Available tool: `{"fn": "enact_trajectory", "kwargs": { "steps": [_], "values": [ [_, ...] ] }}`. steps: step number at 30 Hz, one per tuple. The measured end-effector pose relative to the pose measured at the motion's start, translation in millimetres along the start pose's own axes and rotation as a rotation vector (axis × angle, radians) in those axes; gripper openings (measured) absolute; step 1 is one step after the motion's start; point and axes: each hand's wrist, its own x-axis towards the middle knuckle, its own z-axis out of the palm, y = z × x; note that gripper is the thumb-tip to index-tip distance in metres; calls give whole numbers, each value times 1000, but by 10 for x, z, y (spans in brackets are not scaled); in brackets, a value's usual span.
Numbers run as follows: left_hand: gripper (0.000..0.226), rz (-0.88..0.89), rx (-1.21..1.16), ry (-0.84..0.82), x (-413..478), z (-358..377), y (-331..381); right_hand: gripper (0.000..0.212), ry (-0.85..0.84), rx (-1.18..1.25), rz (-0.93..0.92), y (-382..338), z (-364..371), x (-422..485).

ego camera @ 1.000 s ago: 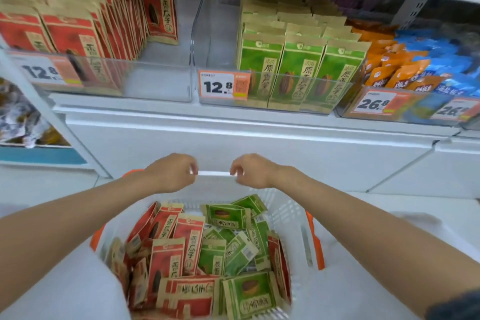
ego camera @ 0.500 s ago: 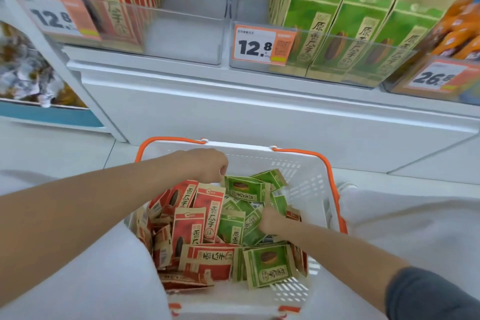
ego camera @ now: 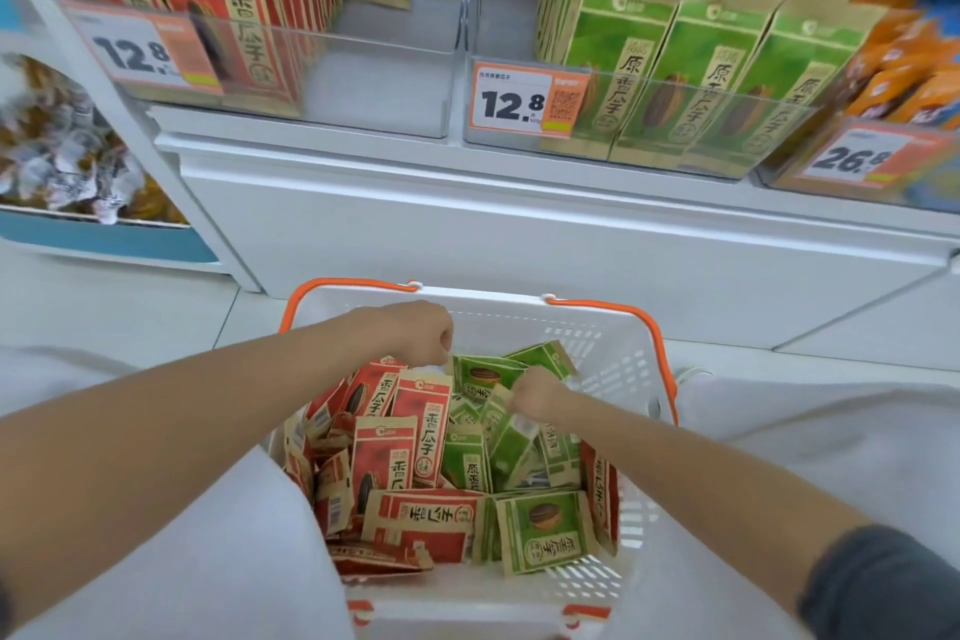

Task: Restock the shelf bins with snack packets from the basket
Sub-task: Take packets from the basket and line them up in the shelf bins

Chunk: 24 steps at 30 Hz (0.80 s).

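A white basket with orange handles sits low in front of me, full of red snack packets on its left and green snack packets on its right. My right hand is down among the green ones and grips one by its tan edge. My left hand hovers at the far side with curled fingers, touching the corner of another green packet; a grip is not visible. Above, the clear red-packet bin is bare on its right and the green-packet bin is well filled.
A white cabinet front stands between basket and shelf. Price tags reading 12.8 hang on the bin fronts. Orange and blue packets fill the bin at the right. Wrapped sweets lie in a blue-edged bin at the left.
Both hands let go of the basket handle and dropped into the basket. The right hand closed on a green packet. The view tilted down and nearer the shelf.
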Motion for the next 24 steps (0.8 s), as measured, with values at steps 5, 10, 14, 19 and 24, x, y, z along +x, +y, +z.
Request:
{"fn": "enact_trajectory", "kwargs": {
  "steps": [5, 10, 14, 19, 24],
  "values": [
    [43, -258, -366, 86, 27, -130, -40, 10, 339, 200, -340, -486, -865, -601],
    [90, -294, -1652, -289, -136, -412, 100, 6, 290, 560, -622, -595, -1243, -1119],
    [34, -181, -1713, -45, -173, -526, 188, 14, 16, 408, -636, -751, -1352, -1161],
    [22, -45, -1529, 54, -229, -602, 177, 39, 352, 542, -506, -710, -1642, -999],
    [25, 117, -1504, 109, -258, -630, 245, 47, 200, 709, -483, -670, -1779, -930]
  ]
}}
